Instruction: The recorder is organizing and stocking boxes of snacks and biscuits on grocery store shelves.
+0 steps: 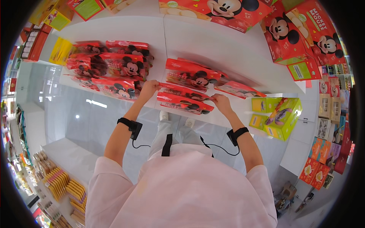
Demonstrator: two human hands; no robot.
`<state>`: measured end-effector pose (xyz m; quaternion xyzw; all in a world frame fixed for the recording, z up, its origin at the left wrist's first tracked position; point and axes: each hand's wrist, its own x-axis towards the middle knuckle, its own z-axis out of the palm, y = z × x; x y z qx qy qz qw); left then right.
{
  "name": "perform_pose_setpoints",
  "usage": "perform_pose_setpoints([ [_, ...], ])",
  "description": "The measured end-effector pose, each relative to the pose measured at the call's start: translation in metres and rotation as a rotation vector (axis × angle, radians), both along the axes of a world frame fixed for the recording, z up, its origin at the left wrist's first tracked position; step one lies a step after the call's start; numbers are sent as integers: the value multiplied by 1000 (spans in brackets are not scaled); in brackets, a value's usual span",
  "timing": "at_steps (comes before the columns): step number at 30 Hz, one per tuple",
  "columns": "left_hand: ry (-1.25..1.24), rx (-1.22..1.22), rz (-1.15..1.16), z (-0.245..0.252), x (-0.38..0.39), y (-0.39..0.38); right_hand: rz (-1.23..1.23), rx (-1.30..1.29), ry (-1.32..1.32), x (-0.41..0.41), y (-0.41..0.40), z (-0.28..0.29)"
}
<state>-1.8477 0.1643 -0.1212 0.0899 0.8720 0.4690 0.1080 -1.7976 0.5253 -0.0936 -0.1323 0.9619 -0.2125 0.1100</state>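
Observation:
Between my hands a red Mickey Mouse snack pouch (185, 92) stands upright on the white shelf (233, 114). My left hand (151, 87) pinches its upper left corner, and my right hand (221, 102) grips its upper right corner. Directly in front of it, nearer to my body, stands another red pouch (184, 104). Behind it are more red pouches (194, 75), and one pouch (241, 89) leans at the back right. A larger group of red pouches (122, 67) stands in rows to the left of my left hand.
Yellow packets (60, 51) stand at the shelf's left end. Green boxes (281, 116) sit at its right end. Large red Mickey Mouse boxes (288, 34) line the raised back tier. Behind me on the left, a white counter (68, 151) holds yellow packs (57, 182).

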Motion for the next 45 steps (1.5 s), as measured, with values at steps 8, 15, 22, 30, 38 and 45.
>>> perform_pose_setpoints([
  [8, -37, 18, 20, 3, -14, -1, -143, -70, 79, -11, -6, 5],
  [15, -144, -109, -67, 26, -5, -3, -171, -135, -75, -4, -4, 15],
  [22, -60, -96, -57, 30, -2, -11, -200, -127, -151, 1, 5, 27],
  [30, 6, -64, -59, 35, 0, -10, -258, -177, -225, 10, 11, 33],
  [38, 340, -278, -89, 43, -12, 13, -40, -87, 321, -7, -13, 31],
  [45, 443, -330, -91, 52, -16, 17, -42, -64, 409, -2, -20, 34],
])
